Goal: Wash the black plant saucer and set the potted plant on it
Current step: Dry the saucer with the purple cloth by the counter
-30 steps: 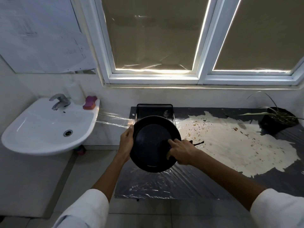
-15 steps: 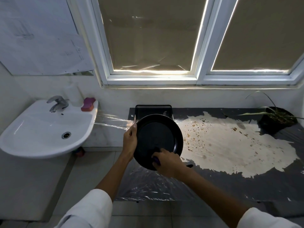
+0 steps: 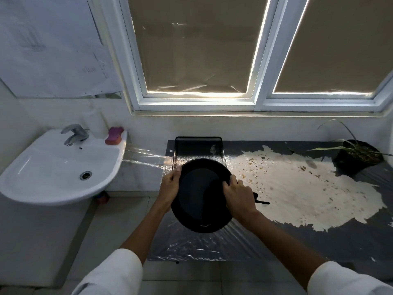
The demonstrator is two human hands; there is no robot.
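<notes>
Half done at most: the left hand (image 3: 170, 186) is gripping the round black plant saucer (image 3: 200, 201) by its rim above the film-covered dark counter (image 3: 319, 241). The right hand (image 3: 239, 195) is curling against it, grasp unclear. The black-potted plant (image 3: 357, 156) is waiting well apart.

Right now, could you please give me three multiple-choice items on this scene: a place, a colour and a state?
1. Where is the potted plant? A windowsill; B counter's far right end; C floor.
2. What colour is the sponge on the sink rim? A pink-purple; B yellow; C green.
3. How is the black saucer? A lying in the sink; B under the pot; C held in the air.
Key: 1 B, it stands far right on the counter. 2 A, it shows pink and purple. 3 C, the left hand grips its rim.
</notes>
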